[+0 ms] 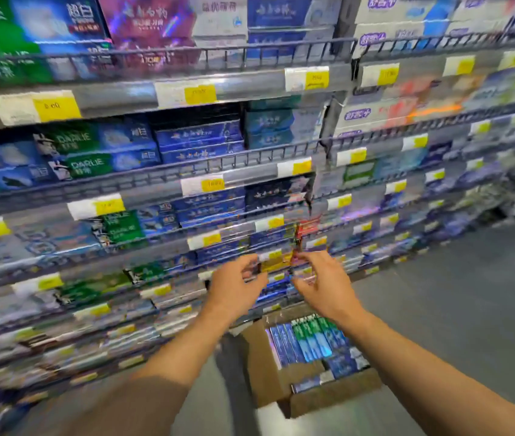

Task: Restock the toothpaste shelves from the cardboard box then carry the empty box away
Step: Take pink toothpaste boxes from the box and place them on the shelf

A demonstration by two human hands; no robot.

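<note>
The view is blurred by motion. An open cardboard box [268,372] stands on the floor below my arms, with several blue and green toothpaste packs [309,341] standing in it. Both arms reach forward above it toward the low shelves [168,256]. My left hand [234,287] and my right hand [328,287] face each other, a small gap apart, fingers half curled. Nothing plainly lies in either hand. Between and behind the fingertips sit blurred yellow and red packs [281,262] on a shelf.
Wire-fronted shelves with yellow price tags [58,107] fill the left and top, stocked with green Darlie packs [89,165] and blue packs [199,136]. Grey floor [470,294] stretches to the right of the cardboard box.
</note>
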